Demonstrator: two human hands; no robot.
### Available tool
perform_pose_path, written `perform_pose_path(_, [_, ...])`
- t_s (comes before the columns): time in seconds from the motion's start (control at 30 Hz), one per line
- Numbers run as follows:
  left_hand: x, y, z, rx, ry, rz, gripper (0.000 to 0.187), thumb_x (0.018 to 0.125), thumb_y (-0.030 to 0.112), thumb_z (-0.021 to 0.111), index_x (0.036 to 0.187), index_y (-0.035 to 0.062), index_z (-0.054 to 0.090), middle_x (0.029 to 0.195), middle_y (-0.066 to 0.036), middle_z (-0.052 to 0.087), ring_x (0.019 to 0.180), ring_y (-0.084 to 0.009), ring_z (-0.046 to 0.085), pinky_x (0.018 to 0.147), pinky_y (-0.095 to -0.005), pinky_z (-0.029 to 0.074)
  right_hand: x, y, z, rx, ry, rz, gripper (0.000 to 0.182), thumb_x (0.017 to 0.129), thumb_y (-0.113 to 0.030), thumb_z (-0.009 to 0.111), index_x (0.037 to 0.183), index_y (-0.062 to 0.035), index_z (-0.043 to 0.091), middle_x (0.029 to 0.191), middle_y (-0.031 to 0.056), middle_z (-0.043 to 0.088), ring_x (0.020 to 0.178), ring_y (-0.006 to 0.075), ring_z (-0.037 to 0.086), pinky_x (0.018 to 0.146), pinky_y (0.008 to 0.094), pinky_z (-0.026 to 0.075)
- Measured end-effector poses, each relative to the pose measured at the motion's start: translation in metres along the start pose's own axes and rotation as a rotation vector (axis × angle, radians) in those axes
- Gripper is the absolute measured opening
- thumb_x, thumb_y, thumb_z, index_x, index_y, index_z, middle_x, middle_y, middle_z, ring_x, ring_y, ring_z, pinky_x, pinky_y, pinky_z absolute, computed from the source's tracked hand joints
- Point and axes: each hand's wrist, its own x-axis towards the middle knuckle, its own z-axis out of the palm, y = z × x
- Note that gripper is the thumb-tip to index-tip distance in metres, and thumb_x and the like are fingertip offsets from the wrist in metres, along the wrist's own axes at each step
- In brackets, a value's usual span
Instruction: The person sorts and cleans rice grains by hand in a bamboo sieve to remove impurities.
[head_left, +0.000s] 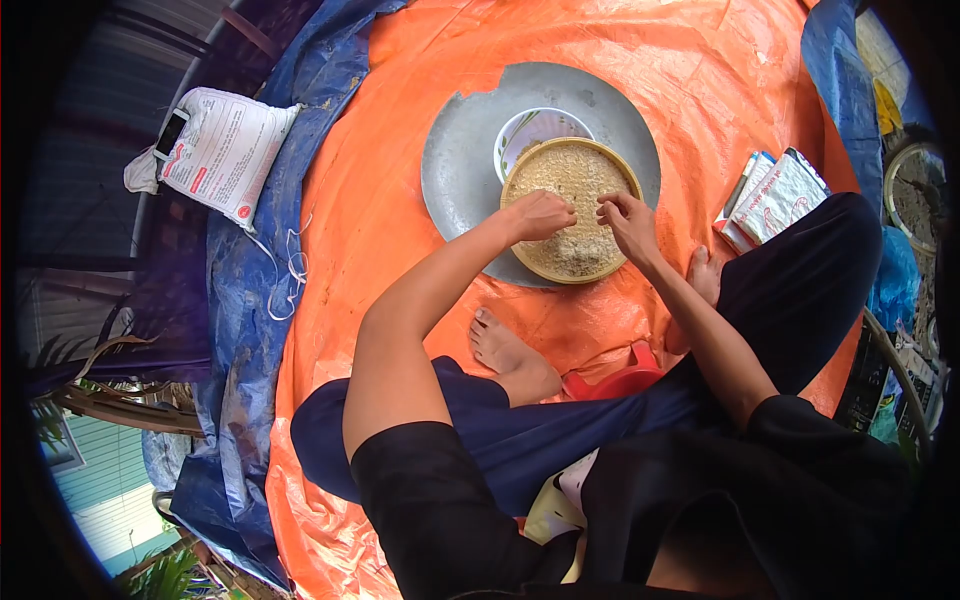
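Observation:
A round woven basket (514, 255) with a raised rim holds a layer of pale, grain-like material (585, 256). My left hand (541, 215) is closed over the left part of the basket; anything inside its fingers is hidden. Over the right side, my right hand (630, 224) has its fingers curled and pinched together, and what they hold is too small to make out. The basket overlaps a white bowl with a printed pattern (522, 128). Both rest on a wide, round grey metal sheet (455, 165) with a ragged upper edge.
An orange tarp (390, 150) covers the ground, bordered by a blue tarp (235, 330). A white printed sack (235, 150) bearing a phone (172, 134) lies left. Folded printed bags (775, 195) lie right. A red plastic object (625, 378) sits between my legs, near my bare feet (505, 350).

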Motion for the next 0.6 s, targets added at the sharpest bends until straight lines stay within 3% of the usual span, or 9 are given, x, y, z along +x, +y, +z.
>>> perform_pose_path(0.6, [0.002, -0.004, -0.018, 0.095, 0.003, 0.072, 0.008, 0.078, 0.006, 0.055, 0.082, 0.0071, 0.062, 0.079, -0.007, 0.062, 0.078, -0.0259, 0.066, 0.066, -0.0384, 0.053, 0.0, 0.003, 0.001, 0.013, -0.003, 0.014, 0.022, 0.092, -0.012, 0.052, 0.101, 0.0034, 0.065, 0.083, 0.0127, 0.069, 0.075, 0.0171, 0.069, 0.068, 0.0284, 0.054])
